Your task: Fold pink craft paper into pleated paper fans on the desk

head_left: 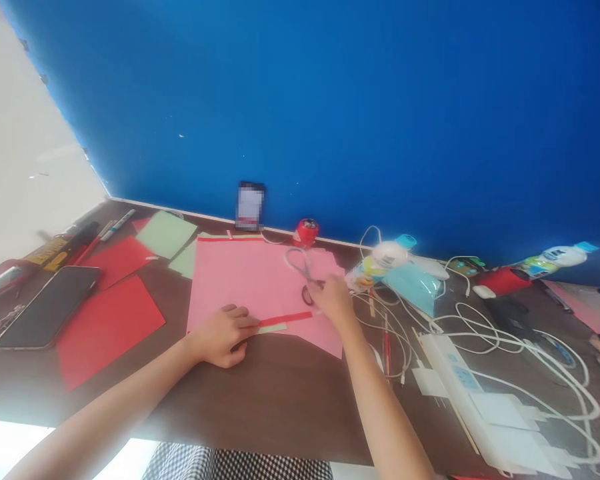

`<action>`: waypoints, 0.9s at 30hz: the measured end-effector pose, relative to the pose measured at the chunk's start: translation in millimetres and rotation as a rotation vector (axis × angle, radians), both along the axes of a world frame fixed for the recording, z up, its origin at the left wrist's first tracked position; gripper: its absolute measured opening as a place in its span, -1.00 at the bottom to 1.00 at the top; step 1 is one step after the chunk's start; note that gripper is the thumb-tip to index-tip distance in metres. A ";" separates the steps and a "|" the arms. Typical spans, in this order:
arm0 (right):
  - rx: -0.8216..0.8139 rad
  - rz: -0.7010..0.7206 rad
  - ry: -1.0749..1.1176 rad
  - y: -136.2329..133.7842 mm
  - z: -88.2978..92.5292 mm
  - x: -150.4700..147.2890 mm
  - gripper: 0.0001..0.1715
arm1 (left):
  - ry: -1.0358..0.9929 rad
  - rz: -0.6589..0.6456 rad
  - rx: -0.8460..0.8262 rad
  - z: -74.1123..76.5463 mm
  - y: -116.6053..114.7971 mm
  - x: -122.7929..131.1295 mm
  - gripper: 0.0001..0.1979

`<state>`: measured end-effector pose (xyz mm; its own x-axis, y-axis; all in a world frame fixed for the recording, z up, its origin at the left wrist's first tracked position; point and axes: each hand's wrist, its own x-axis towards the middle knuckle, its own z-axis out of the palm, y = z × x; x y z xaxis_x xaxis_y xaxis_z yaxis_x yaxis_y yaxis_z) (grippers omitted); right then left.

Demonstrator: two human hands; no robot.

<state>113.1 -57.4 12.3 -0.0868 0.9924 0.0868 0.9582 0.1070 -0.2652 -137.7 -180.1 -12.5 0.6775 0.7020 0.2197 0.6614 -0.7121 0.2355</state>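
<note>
Both forearms come in from the bottom edge of the frame and meet over the pink paper (250,280) at centre. The left hand (224,333) lies palm down just left of centre, knuckles up and fingers half curled, with their tips on the left end of a red strip (289,318). From here I cannot tell whether it pinches the strip or only presses it flat. The strip runs rightward along the lower edge of the pink paper, and a pale green strip (273,327) lies just beneath it.

The right arm is more upright in the frame, with the wrist bent toward the wall. The right hand (334,300) sits at the strip's right end, its fingers closed about the dark handles of the scissors (300,267). The silver blades point up and to the left, over the pink paper. The view is too blurred to show how far apart they stand.

The two hands are near each other, joined by the strip. Red sheets (105,327) and a dark phone (47,307) lie on the brown table (280,393) at the left. A white power strip (455,373) and its cables fill the lower right.
</note>
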 end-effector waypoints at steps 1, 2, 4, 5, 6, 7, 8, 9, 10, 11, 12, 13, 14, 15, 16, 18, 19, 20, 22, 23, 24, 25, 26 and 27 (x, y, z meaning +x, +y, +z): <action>0.112 0.038 0.002 -8.8 0.3 -2.6 -0.68 | 0.000 0.002 0.000 -0.2 -0.2 0.3 -0.61; 0.150 0.147 0.022 -18.1 -0.7 -5.7 -0.73 | 0.001 0.003 0.001 -0.5 -0.3 0.6 -0.61; 0.121 0.296 0.028 -36.3 -6.3 -12.0 -0.68 | 0.009 0.000 0.002 -1.1 -0.3 1.0 -0.61; 0.113 0.292 -0.004 -43.8 -10.2 -14.7 -0.62 | 0.014 -0.002 0.004 -1.4 -0.2 1.0 -0.60; 0.110 0.289 -0.050 -49.7 -14.4 -16.7 -0.59 | 0.020 -0.003 0.005 -1.8 -0.1 0.9 -0.60; 0.101 0.285 -0.078 -53.9 -18.4 -17.9 -0.56 | 0.024 -0.003 0.008 -2.0 0.0 0.7 -0.60; 0.089 0.279 -0.096 -56.3 -21.8 -18.2 -0.55 | 0.026 -0.001 0.011 -2.3 0.1 0.5 -0.60; 0.077 0.277 -0.104 -57.3 -24.5 -17.9 -0.54 | 0.029 0.000 0.014 -2.4 0.1 0.5 -0.60; 0.065 0.275 -0.102 -57.4 -26.3 -17.0 -0.54 | 0.031 0.001 0.017 -2.4 0.2 0.8 -0.61; 0.054 0.273 -0.096 -56.9 -27.5 -16.0 -0.55 | 0.036 0.002 0.019 -2.4 0.1 1.7 -0.61; 0.047 0.271 -0.090 -56.3 -28.2 -15.0 -0.55 | 0.041 0.007 0.020 -2.4 0.0 3.3 -0.61; 0.039 0.269 -0.084 -55.7 -28.6 -14.2 -0.56 | 0.048 0.016 0.022 -2.5 -0.1 5.8 -0.61; 0.032 0.268 -0.079 -55.4 -28.8 -13.7 -0.56 | 0.058 0.029 0.024 -2.7 -0.4 9.2 -0.60; 0.028 0.272 -0.074 -55.3 -28.8 -13.4 -0.56 | 0.069 0.047 0.029 -3.3 -0.9 13.2 -0.58; 0.025 0.279 -0.069 -55.2 -28.6 -13.1 -0.57 | 0.080 0.070 0.036 -4.1 -1.4 17.7 -0.55; 0.018 0.302 -0.060 -54.0 -26.7 -12.1 -0.58 | 0.102 0.110 0.058 -6.4 -2.6 26.6 -0.50; 0.011 0.311 -0.051 -52.3 -24.6 -11.1 -0.59 | 0.107 0.125 0.067 -7.7 -3.2 30.3 -0.49; 0.007 0.315 -0.038 -49.7 -21.5 -9.7 -0.61 | 0.111 0.131 0.072 -8.8 -3.7 33.2 -0.49; 0.024 0.277 -0.011 -41.2 -13.3 -6.2 -0.67 | 0.112 0.138 0.074 -10.0 -4.2 36.4 -0.52; 0.060 0.238 -0.011 -35.5 -8.8 -4.5 -0.69 | 0.105 0.137 0.075 -10.0 -4.3 36.9 -0.54; 0.094 0.179 -0.040 -29.1 -4.7 -2.9 -0.68 | 0.092 0.132 0.077 -9.6 -4.2 36.8 -0.56; 0.100 0.123 -0.086 -22.3 -1.5 -1.7 -0.66 | 0.075 0.121 0.081 -9.0 -4.0 36.4 -0.57; 0.076 0.096 -0.140 -15.4 0.6 -1.0 -0.65 | 0.055 0.105 0.083 -8.2 -3.7 35.9 -0.58; 0.036 0.090 -0.181 -8.6 1.5 -0.8 -0.65 | 0.037 0.089 0.078 -7.4 -3.4 35.3 -0.58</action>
